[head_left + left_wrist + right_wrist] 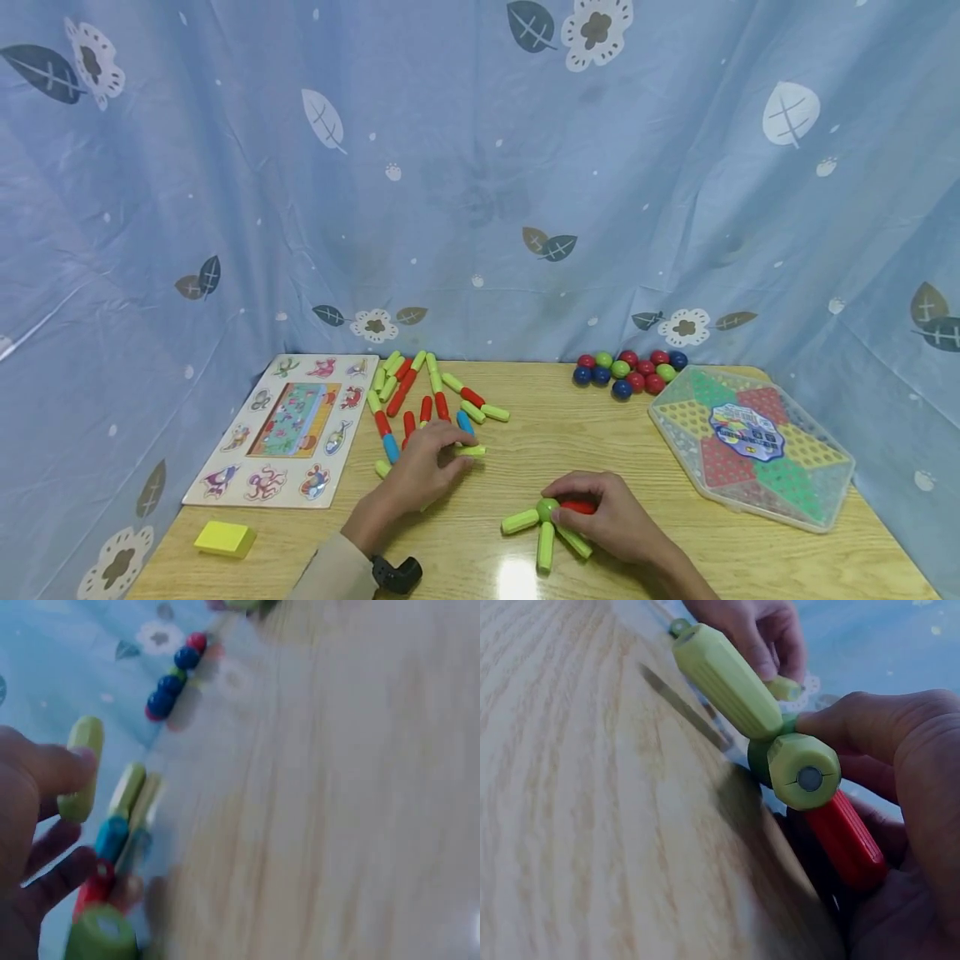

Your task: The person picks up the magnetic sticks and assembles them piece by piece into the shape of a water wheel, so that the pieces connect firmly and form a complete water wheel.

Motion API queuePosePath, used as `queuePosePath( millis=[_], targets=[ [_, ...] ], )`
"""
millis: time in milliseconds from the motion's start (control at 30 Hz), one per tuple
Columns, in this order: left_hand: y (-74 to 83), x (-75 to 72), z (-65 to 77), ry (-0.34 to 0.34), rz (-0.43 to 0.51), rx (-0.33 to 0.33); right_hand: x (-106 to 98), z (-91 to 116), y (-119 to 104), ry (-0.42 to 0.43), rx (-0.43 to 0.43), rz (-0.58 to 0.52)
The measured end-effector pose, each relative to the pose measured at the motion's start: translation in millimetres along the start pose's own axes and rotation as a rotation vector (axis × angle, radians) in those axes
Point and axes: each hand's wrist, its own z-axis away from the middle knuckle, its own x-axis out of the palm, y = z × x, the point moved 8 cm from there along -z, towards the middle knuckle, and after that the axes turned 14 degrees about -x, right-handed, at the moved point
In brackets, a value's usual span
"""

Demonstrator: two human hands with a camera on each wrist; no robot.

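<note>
Nearest the head camera come my sleeve and a black wrist strap, low at the edge of the worktop. From above, my left grip reaches in among the loose rods and its fingers hide part of the work. What it has shows better from the left wrist: thumb and finger pinch a lime rod across its middle, both ends sticking out past the fingertips.

With my right grip I hold a green ball at the fingertips, fingers curled about it. A red rod joins the ball and lies under my hand, mostly hidden from above; the right wrist view shows its length running back toward my palm. Three lime rods fan out from the ball on the side away from my palm and toward me. Only the right wrist view gives the metal disc in one rod's end.

Head view alone takes in the puzzle, the yellow block and the whole game box, near the loose balls.
</note>
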Motion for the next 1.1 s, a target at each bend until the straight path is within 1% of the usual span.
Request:
queuePosePath(
  millis=[67, 133, 233, 300, 400, 500, 633, 733, 800, 867, 1000, 1100],
  targets=[
    [8.0, 5.9, 2.1, -0.035, 0.052, 0.021, 0.2, -0.9, -0.4, -0.004, 0.014, 0.019],
    [15.4, 15.4, 4.4, -0.101, 0.096, 0.033, 1.5, -2.3, -0.9, -0.013, 0.032, 0.016],
    [23.5, 30.7, 7.8, -0.203, 0.141, 0.031, 4.5, -5.1, -1.7, -0.034, 0.052, -0.004],
    [26.4, 38.9, 9.9, -0.247, 0.162, 0.025, 6.7, -7.0, -1.9, -0.05, 0.062, -0.02],
    [29.4, 47.2, 12.0, -0.28, 0.19, 0.021, 8.4, -8.6, -2.8, -0.061, 0.062, -0.022],
    [32.5, 52.3, 13.1, -0.287, 0.193, 0.037, 9.2, -10.2, -4.1, -0.064, 0.045, -0.023],
    [34.5, 57.2, 14.6, -0.3, 0.182, 0.049, 9.6, -13.9, -6.1, -0.07, -0.005, 0.008],
    [32.4, 59.4, 16.2, -0.313, 0.188, 0.032, 9.5, -16.9, -7.0, -0.07, -0.053, 0.042],
    [31.1, 59.8, 17.0, -0.314, 0.194, 0.02, 7.8, -17.5, -6.3, -0.046, -0.074, 0.064],
    [29.6, 60.2, 17.4, -0.31, 0.201, 0.012, 3.8, -17.0, -4.8, 0.005, -0.079, 0.097],
    [26.5, 61.0, 17.3, -0.293, 0.21, -0.01, -7.0, -12.5, -1.6, 0.154, -0.066, 0.13],
    [24.1, 61.0, 16.4, -0.263, 0.204, -0.038, -14.4, -7.4, -1.6, 0.263, -0.057, 0.159]
  ],
)
